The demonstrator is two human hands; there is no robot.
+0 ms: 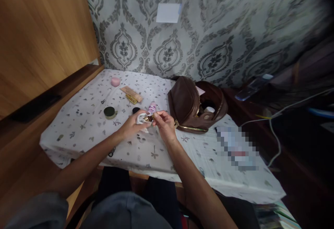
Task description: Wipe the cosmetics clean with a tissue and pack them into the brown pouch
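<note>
Above the middle of the table, my left hand (132,126) is closed round a bunched white cloth or tissue (142,118). Pinched in the fingers of my right hand (166,125) is a small gold-and-dark item (149,118), whose kind I cannot make out; its left end meets the white cloth. Just behind the hands lies a pink-and-purple item (152,108). A round black item (136,110) is partly covered by my left hand. To the right of my right hand sits a brown leather bag (184,100), unzipped, with a white-topped thing (209,109) inside.
On the patterned white tablecloth (86,117) lie a dark green round tin (110,112), a pink round container (115,81), a beige tube (132,93) and a gold item (130,99). A blurred-out flat object (237,149) is at right. Wooden furniture (52,41) borders the left.
</note>
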